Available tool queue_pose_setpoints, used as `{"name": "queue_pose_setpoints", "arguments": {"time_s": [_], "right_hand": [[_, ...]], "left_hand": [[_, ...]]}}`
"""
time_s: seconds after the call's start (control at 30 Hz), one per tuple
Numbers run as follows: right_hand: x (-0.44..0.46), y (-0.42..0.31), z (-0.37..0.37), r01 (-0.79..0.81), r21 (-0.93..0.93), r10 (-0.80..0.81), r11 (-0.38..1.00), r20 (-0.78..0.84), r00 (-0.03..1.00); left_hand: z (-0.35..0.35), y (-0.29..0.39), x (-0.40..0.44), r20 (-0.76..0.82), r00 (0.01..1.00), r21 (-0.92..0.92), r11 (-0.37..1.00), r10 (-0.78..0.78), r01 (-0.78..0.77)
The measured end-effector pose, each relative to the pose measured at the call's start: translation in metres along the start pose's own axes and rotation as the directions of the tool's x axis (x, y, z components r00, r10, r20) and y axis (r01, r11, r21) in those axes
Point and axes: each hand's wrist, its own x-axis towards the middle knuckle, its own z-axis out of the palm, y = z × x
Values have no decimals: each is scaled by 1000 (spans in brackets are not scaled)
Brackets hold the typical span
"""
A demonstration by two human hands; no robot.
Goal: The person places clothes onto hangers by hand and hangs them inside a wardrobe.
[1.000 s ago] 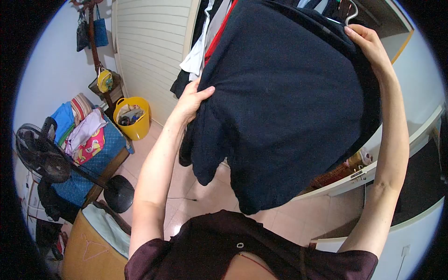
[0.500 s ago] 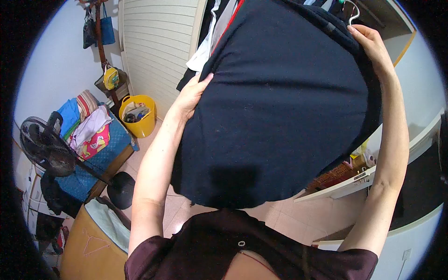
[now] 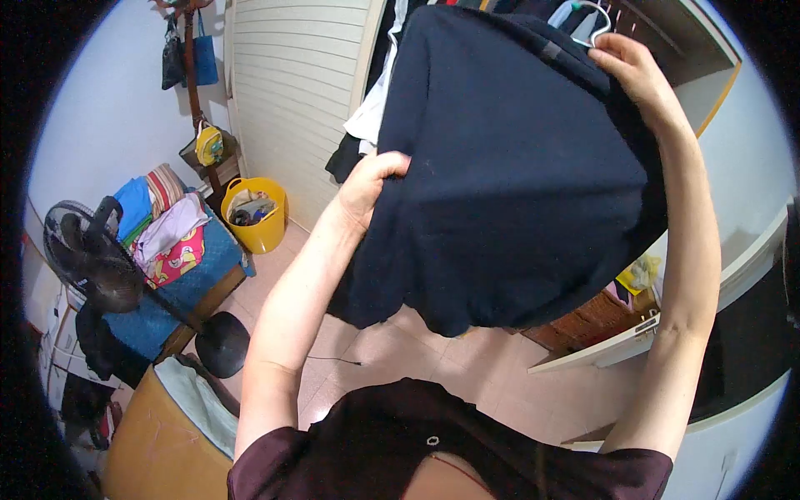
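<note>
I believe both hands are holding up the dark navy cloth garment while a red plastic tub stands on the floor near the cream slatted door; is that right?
Not quite: the head view shows the plastic tub is yellow, not red. The left hand and right hand do hold up the garment.

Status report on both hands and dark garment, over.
Left hand grips dark garment at its side. Right hand at top edge, beside hanger hook. Garment raised, hanging clothes behind it.

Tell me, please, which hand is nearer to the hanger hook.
Right. The right hand is at the base of the hanger hook, while the left hand grips the dark cloth, lower and farther off.
</note>
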Motion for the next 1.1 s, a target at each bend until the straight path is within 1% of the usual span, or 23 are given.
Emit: {"name": "queue_pose_setpoints", "arguments": {"time_s": [0.03, 0.07, 0.13, 0.17, 0.2, 0.27, 0.3, 0.33, 0.4, 0.43, 0.47, 0.53, 0.6, 0.67, 0.7, 0.73, 0.8, 0.83, 0.9, 0.93, 1.0, 1.03, 1.1], "right_hand": [[-3, 1, 6, -43, 18, 43, 999, 8, 999], [-2, 11, 10, -74, 114, 72, 991, 26, 997], [-10, 13, 19, -162, 155, 160, 975, 20, 987], [-15, 15, 24, -222, 188, 228, 957, -9, 974], [-19, 15, 30, -234, 155, 247, 960, -69, 967], [-27, 26, 39, -144, 185, 166, 972, -106, 980], [-33, 23, 45, -77, 192, 98, 978, -103, 990], [-37, 21, 50, 19, 164, -5, 986, -86, 996], [-49, 10, 66, 91, 323, -86, 942, -30, 996], [-54, 1, 71, 96, 346, -120, 933, 48, 992], [-60, -9, 77, 159, 281, -183, 946, 61, 981], [-73, -34, 92, 29, 272, -94, 962, 228, 969], [-85, -60, 108, -108, 377, -9, 920, 297, 955], [-93, -67, 123, -225, 420, 73, 879, 347, 935], [-94, -72, 123, -279, 391, 122, 877, 382, 916], [-95, -76, 124, -332, 360, 168, 872, 416, 893], [-95, -79, 131, -330, 348, 181, 877, 398, 900], [-94, -78, 136, -326, 332, 185, 885, 392, 901], [-91, -79, 138, -308, 328, 165, 893, 397, 903], [-92, -77, 141, -306, 329, 163, 893, 397, 903], [-94, -72, 147, -309, 557, 84, 771, 392, 916], [-94, -73, 148, -307, 558, 80, 771, 393, 916], [-94, -79, 146, -357, 668, 82, 653, 406, 910]], "left_hand": [[21, 6, -9, 6, 999, -199, 979, -46, 47], [30, 5, -16, -1, 999, -197, 980, -41, 40], [39, 5, -25, 17, 998, -187, 981, 63, -59], [35, 5, -24, 37, 993, -16, 993, 115, -114], [37, 6, -25, 37, 993, -14, 993, 116, -115], [46, 8, -28, -14, 992, 102, 987, 125, -123], [51, 8, -30, -24, 991, 78, 989, 130, -128], [53, 6, -29, -22, 991, 80, 989, 130, -128], [55, 5, -28, -60, 993, 93, 991, 99, -93], [57, 4, -27, -77, 992, 113, 989, 103, -94], [59, 2, -27, -77, 992, 113, 989, 102, -93], [61, -2, -27, -73, 991, 108, 989, 110, -101], [58, -7, -22, -52, 991, 123, 986, 119, -112], [57, -12, -18, -87, 977, 139, 973, 196, -182], [56, -13, -18, -116, 966, 154, 965, 229, -211], [54, -15, -17, -116, 967, 154, 966, 227, -208], [52, -18, -17, -106, 951, 178, 946, 291, -270], [52, -18, -16, -107, 951, 178, 946, 291, -270], [53, -19, -15, -81, 919, 268, 897, 385, -352], [53, -18, -16, -81, 919, 269, 896, 387, -354], [54, -13, -21, -110, 935, 212, 927, 338, -310], [55, -10, -22, -112, 933, 214, 925, 342, -313], [56, -7, -25, -102, 939, 212, 929, 329, -302]]}}
